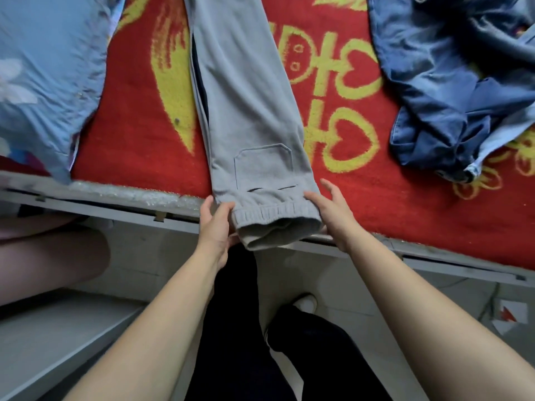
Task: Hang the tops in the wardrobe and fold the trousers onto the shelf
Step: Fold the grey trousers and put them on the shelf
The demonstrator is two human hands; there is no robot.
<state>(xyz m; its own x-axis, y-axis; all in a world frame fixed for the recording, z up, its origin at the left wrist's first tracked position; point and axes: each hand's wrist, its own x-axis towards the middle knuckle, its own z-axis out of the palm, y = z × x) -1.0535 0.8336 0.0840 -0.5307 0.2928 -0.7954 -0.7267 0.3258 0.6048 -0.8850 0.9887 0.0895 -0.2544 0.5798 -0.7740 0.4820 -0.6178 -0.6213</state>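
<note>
The grey cotton jogging trousers (252, 117) lie on the red-and-yellow pile blanket (139, 140). Their long axis runs away from the person, with the elastic band nearest, overhanging the bed edge. The left hand (215, 224) pinches the band's left corner. The right hand (333, 215) rests spread-fingered against the right corner, equally near.

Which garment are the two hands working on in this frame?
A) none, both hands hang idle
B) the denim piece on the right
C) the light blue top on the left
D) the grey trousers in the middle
D: the left hand and the right hand sit at either side of the near end of the grey trousers.
</note>
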